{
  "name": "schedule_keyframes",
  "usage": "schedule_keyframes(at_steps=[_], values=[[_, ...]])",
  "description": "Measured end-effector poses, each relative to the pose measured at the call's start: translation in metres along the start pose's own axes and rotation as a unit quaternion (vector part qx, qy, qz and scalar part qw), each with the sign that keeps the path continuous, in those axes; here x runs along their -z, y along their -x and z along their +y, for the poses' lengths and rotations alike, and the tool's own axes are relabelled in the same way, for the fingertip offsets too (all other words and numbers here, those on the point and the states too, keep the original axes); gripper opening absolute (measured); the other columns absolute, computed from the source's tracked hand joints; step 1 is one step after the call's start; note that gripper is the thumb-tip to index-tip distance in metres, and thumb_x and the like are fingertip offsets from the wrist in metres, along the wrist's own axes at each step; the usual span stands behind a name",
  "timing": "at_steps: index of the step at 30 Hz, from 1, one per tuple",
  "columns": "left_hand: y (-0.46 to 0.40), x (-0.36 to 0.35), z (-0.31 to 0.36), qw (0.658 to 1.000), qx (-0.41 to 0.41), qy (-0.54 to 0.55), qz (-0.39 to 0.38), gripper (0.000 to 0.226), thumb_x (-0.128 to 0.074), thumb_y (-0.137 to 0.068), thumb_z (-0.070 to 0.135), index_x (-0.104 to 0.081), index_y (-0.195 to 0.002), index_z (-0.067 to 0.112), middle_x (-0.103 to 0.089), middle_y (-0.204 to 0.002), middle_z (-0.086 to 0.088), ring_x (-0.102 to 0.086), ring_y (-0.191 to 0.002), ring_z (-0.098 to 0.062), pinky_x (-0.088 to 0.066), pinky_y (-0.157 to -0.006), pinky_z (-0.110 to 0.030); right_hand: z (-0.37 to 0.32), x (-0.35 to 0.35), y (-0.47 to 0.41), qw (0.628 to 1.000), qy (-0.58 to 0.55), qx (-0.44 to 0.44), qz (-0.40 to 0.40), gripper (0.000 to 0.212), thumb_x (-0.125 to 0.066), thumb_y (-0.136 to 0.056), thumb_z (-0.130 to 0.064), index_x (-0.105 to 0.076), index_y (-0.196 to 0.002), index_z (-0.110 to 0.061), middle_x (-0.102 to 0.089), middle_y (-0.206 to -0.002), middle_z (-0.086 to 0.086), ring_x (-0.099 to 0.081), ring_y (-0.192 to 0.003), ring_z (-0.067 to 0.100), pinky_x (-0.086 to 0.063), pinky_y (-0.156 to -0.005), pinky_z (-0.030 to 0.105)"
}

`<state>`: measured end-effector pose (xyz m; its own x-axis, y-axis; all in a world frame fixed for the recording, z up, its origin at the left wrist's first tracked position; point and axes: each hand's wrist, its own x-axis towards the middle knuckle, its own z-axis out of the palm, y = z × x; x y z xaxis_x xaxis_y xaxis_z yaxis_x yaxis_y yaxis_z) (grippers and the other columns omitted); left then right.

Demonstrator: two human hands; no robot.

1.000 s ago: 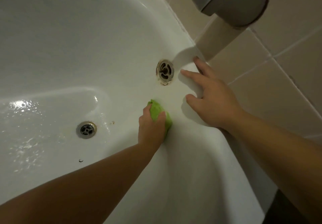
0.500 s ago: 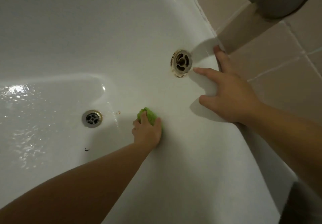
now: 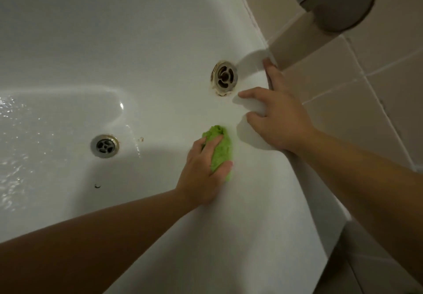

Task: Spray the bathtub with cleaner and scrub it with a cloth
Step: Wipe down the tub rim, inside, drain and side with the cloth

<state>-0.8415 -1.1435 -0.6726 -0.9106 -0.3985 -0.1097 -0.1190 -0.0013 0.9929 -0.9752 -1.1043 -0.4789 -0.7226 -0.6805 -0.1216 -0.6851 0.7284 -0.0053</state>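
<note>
Against the bathtub [image 3: 142, 42] end wall, below the overflow [image 3: 224, 78], the green cloth [image 3: 220, 149] is gripped and pressed by the left hand [image 3: 203, 170]. The right hand [image 3: 279, 119] is spread flat on the rim. On wet enamel, either could be lost to a slip.

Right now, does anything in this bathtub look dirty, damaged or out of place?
Yes. The overflow drain on the bathtub wall has brownish staining around its rim. Small brown specks sit beside the floor drain, and a dark curled speck lies nearer the camera. Nothing looks broken.
</note>
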Motion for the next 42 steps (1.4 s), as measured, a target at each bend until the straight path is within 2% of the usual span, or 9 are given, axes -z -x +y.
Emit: schedule_keyframes(at_steps=[6,10,13,17,21,27,34,38,42], values=[[-0.006,0.009,-0.081,0.978,0.196,-0.074,0.021,0.075,-0.056,-0.096,0.058,-0.026,-0.16,0.033,-0.029,-0.16,-0.014,-0.036,-0.144,-0.04,-0.027,-0.122,-0.047,-0.003,0.001,-0.001,1.0,0.013,-0.001,-0.003,0.043,-0.072,-0.086,-0.021,-0.069,-0.126,-0.036,-0.003,-0.172,-0.003,-0.009,-0.158,0.018,-0.018,-0.127,0.036],[-0.014,-0.001,-0.055,0.956,0.292,-0.025,0.026,0.071,-0.054,-0.099,0.051,-0.023,-0.16,0.033,-0.033,-0.154,-0.02,-0.041,-0.137,-0.045,-0.029,-0.117,-0.044,-0.001,-0.001,-0.004,1.0,0.017,0.008,0.007,0.042,-0.072,-0.084,-0.021,-0.071,-0.123,-0.036,-0.004,-0.173,0.001,-0.012,-0.158,0.02,-0.023,-0.126,0.038],[-0.01,-0.009,0.004,0.971,0.237,0.023,0.022,0.071,-0.06,-0.095,0.053,-0.028,-0.157,0.036,-0.043,-0.143,-0.017,-0.047,-0.131,-0.041,-0.036,-0.114,-0.041,0.0,-0.003,-0.005,1.0,0.015,0.007,0.004,0.042,-0.072,-0.083,-0.022,-0.071,-0.122,-0.037,-0.003,-0.173,0.002,-0.011,-0.158,0.021,-0.025,-0.125,0.039],[0.028,-0.009,0.077,0.999,0.033,0.026,-0.03,0.072,-0.054,-0.085,0.062,-0.038,-0.151,0.039,-0.04,-0.146,-0.003,-0.043,-0.134,-0.027,-0.038,-0.113,-0.04,-0.002,-0.002,-0.004,1.0,0.023,0.006,0.0,0.044,-0.07,-0.083,-0.021,-0.07,-0.124,-0.038,-0.001,-0.173,0.001,-0.008,-0.159,0.021,-0.022,-0.126,0.037],[0.037,0.01,0.048,0.992,-0.089,0.018,-0.089,0.071,-0.055,-0.081,0.063,-0.049,-0.146,0.034,-0.041,-0.144,0.002,-0.042,-0.135,-0.019,-0.034,-0.116,-0.034,-0.003,-0.001,-0.004,1.0,0.024,0.009,0.0,0.043,-0.073,-0.082,-0.021,-0.071,-0.123,-0.036,-0.001,-0.173,0.002,-0.007,-0.158,0.022,-0.019,-0.126,0.034],[0.015,0.017,-0.051,0.992,0.084,-0.04,-0.09,0.09,-0.047,-0.078,0.074,-0.031,-0.158,0.035,-0.032,-0.157,-0.005,-0.034,-0.147,-0.027,-0.024,-0.125,-0.038,-0.004,0.0,-0.004,1.0,0.03,0.005,0.005,0.039,-0.075,-0.083,-0.023,-0.072,-0.119,-0.037,-0.001,-0.172,-0.002,-0.007,-0.158,0.017,-0.012,-0.118,0.021],[0.011,0.013,-0.069,0.974,0.223,-0.032,-0.026,0.075,-0.064,-0.093,0.053,-0.032,-0.158,0.036,-0.031,-0.163,-0.007,-0.03,-0.149,-0.032,-0.022,-0.124,-0.042,-0.005,-0.001,-0.005,1.0,0.025,0.005,0.006,0.042,-0.075,-0.082,-0.024,-0.07,-0.121,-0.037,-0.002,-0.172,-0.002,-0.01,-0.158,0.018,-0.022,-0.125,0.036],[0.019,0.004,-0.002,0.982,0.175,0.067,-0.034,0.095,-0.058,-0.063,0.071,-0.041,-0.152,0.042,-0.043,-0.149,-0.001,-0.044,-0.138,-0.026,-0.035,-0.118,-0.045,-0.003,-0.001,-0.006,1.0,0.021,0.01,0.009,0.043,-0.075,-0.081,-0.025,-0.068,-0.123,-0.035,-0.004,-0.172,0.001,-0.011,-0.158,0.02,-0.024,-0.125,0.038],[0.031,0.0,0.059,0.987,0.038,0.146,-0.063,0.06,-0.067,-0.06,0.065,-0.057,-0.12,0.065,-0.043,-0.142,0.012,-0.044,-0.134,-0.011,-0.039,-0.116,-0.04,-0.004,-0.002,-0.008,1.0,0.019,0.009,0.009,0.044,-0.074,-0.08,-0.024,-0.069,-0.123,-0.033,-0.005,-0.172,0.002,-0.011,-0.158,0.022,-0.024,-0.124,0.037]])
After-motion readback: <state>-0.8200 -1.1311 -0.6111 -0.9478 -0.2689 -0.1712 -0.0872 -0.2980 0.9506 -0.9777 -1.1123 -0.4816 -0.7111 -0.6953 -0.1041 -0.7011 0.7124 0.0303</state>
